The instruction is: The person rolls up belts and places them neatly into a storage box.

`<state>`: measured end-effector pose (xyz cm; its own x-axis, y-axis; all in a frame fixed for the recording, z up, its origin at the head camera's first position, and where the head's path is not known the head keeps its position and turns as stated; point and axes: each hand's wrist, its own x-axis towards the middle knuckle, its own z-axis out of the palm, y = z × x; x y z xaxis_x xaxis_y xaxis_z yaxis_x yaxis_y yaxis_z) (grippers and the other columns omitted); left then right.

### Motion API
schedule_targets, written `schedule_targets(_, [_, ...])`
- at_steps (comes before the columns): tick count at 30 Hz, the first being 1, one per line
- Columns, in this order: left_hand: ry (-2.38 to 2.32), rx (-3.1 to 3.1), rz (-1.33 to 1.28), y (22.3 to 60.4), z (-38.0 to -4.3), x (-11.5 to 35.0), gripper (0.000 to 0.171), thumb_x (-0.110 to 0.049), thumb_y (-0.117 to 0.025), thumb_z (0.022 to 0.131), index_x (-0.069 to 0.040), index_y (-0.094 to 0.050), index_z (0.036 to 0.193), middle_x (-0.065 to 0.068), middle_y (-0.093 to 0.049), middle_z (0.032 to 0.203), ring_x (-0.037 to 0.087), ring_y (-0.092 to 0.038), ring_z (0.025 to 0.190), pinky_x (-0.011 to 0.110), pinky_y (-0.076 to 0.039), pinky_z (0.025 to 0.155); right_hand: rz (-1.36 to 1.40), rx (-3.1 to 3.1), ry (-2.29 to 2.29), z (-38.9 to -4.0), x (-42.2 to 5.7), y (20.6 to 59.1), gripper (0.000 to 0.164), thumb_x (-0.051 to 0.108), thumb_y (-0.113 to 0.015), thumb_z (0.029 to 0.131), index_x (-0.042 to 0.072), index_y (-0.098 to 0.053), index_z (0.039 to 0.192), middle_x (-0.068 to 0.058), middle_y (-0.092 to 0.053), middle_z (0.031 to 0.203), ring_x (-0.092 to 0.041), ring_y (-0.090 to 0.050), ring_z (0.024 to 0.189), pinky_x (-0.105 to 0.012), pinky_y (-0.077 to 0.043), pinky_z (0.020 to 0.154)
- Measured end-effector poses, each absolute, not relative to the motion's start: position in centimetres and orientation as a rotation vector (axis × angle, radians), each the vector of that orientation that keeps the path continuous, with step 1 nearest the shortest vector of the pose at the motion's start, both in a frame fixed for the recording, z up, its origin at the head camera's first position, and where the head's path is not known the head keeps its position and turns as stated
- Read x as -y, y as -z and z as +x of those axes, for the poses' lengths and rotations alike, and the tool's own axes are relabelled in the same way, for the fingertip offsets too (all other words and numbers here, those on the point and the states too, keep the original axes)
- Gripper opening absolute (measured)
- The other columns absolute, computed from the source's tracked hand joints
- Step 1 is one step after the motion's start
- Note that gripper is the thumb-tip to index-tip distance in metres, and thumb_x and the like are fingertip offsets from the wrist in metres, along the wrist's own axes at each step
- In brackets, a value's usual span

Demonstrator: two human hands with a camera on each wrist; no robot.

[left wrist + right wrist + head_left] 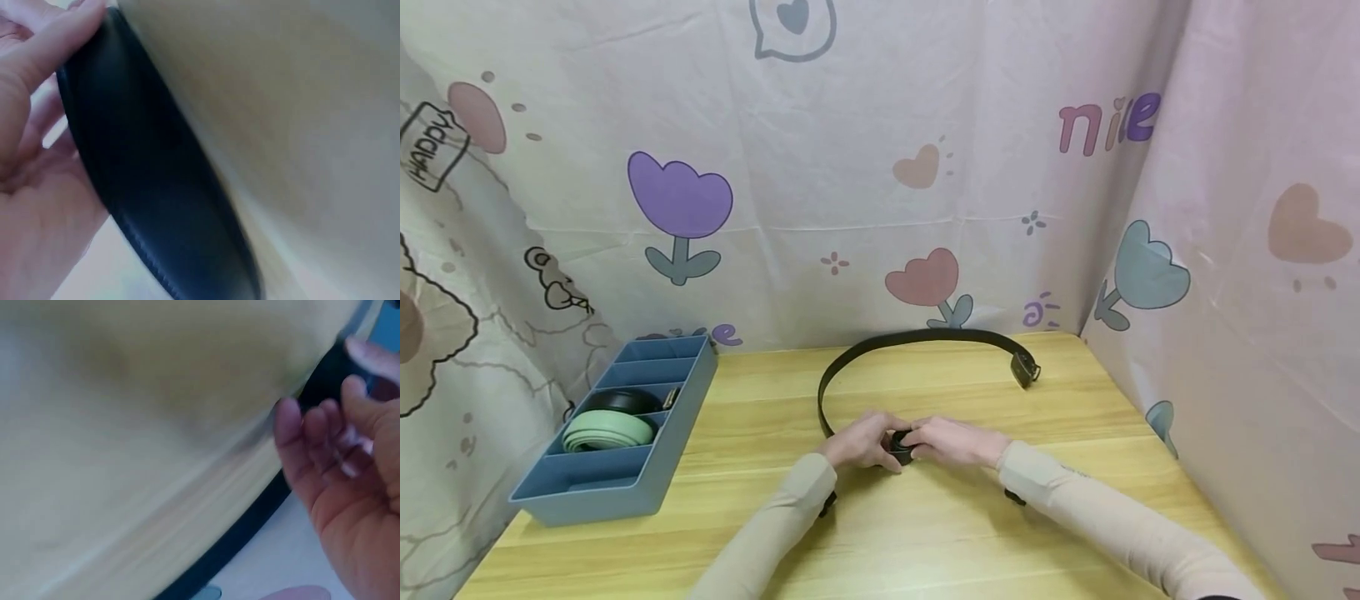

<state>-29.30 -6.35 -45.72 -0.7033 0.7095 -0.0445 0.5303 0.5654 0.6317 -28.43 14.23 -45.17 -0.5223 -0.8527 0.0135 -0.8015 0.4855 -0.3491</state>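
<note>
A black belt (917,336) lies on the wooden table in a wide arc, its buckle (1026,369) at the far right end. The belt's other end is a small coil (900,452) near the table's middle. My left hand (863,440) grips the coil from the left, while my right hand (958,442) pinches it from the right. Up close in the left wrist view, the stitched black strap (156,169) runs past the fingers. In the right wrist view, curled fingertips (289,422) touch the dark roll, which is partly hidden by the hand.
On the left stands a blue-grey divided tray (681,450). Inside it, a rolled green belt (608,430) and a rolled black belt (625,401) sit in neighbouring compartments. A patterned curtain (820,183) hangs behind the table and along both sides.
</note>
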Motion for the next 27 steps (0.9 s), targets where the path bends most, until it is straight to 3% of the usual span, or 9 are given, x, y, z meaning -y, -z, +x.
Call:
schedule_targets(6, [-0.857,-2.512,1.031,45.6,-29.4,6.3,0.048,-0.01,-0.085,0.073,-0.02,-0.071,0.118,-0.007,-0.07,0.107,0.003,-0.056,0.075,0.019,-0.047,0.072,-1.497,-2.531,0.411,-29.1,-14.8,45.1,0.02,0.016,-0.057,0.098,0.019,-0.066,0.116,0.002,-0.067,0.119,-0.004,-0.06,0.105,-0.023,-0.049,0.092])
schedule_targets(12, [-0.773,-2.725,1.045,45.8,-28.9,5.7,0.026,-0.025,-0.089,0.07,-0.017,-0.076,0.091,-0.009,-0.071,0.082,0.0,-0.053,0.065,0.017,-0.046,0.061,-1.446,-2.621,0.413,-28.4,-14.3,45.4,0.014,0.016,-0.057,0.099,0.02,-0.067,0.107,0.003,-0.07,0.106,-0.003,-0.062,0.092,-0.019,-0.051,0.081])
schedule_targets(16, [-0.715,-2.811,1.02,45.9,-28.8,5.5,0.025,-0.032,-0.089,0.069,-0.017,-0.073,0.081,-0.009,-0.066,0.071,0.0,-0.05,0.058,0.017,-0.044,0.054,-1.362,-2.695,0.425,-27.7,-13.8,45.6,0.009,0.016,-0.058,0.098,0.019,-0.066,0.099,0.001,-0.071,0.099,-0.004,-0.061,0.083,-0.019,-0.051,0.074])
schedule_targets(22, [-0.686,-2.776,1.09,46.0,-28.9,6.1,0.031,-0.033,-0.089,0.069,-0.014,-0.072,0.088,-0.006,-0.067,0.079,0.003,-0.054,0.066,0.017,-0.046,0.061,-1.385,-2.713,0.371,-27.8,-13.7,45.8,0.011,0.022,-0.058,0.098,0.021,-0.067,0.104,0.002,-0.069,0.102,-0.004,-0.063,0.089,-0.019,-0.052,0.078])
schedule_targets(27, [-0.667,-2.63,1.146,45.5,-29.1,6.8,0.04,-0.015,-0.087,0.073,-0.019,-0.069,0.108,-0.007,-0.066,0.095,0.006,-0.056,0.082,0.02,-0.047,0.075,-1.473,-2.643,0.382,-28.6,-14.0,45.7,0.018,0.024,-0.055,0.1,0.022,-0.067,0.113,0.002,-0.069,0.116,-0.007,-0.065,0.104,-0.022,-0.051,0.09])
